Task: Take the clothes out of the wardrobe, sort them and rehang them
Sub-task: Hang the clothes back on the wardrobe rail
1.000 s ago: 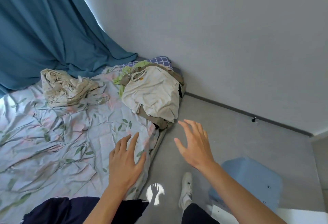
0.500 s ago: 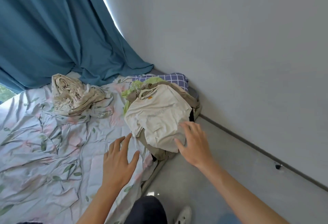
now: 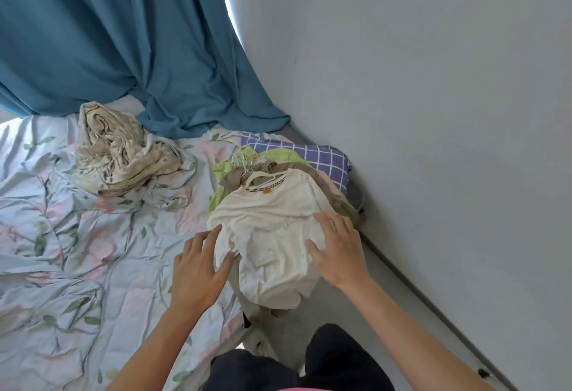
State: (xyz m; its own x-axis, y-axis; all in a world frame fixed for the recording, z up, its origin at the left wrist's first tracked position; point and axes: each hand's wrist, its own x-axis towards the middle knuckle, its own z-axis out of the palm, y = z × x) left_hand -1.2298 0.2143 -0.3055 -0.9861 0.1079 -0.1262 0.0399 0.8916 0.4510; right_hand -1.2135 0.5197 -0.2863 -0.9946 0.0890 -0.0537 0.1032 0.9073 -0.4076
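A pile of clothes on hangers lies at the bed's right edge. On top is a cream T-shirt [image 3: 272, 235] on a white hanger [image 3: 263, 175], over brown-grey garments [image 3: 334, 192] and a light green one [image 3: 278, 155]. My left hand [image 3: 199, 270] rests flat, fingers spread, at the cream shirt's left edge. My right hand [image 3: 339, 251] lies flat on the shirt's right side, fingers spread. Neither hand grips anything.
The bed carries a floral sheet [image 3: 77, 251] and a crumpled beige blanket [image 3: 117, 155]. A purple checked pillow [image 3: 318, 155] sits behind the pile against the grey wall [image 3: 433, 112]. A teal curtain [image 3: 123, 40] hangs behind. Grey floor [image 3: 387, 297] runs on the right.
The view has moved closer to the pile. Both hands have reached forward and come down onto the cream T-shirt, left at its edge, right on top.
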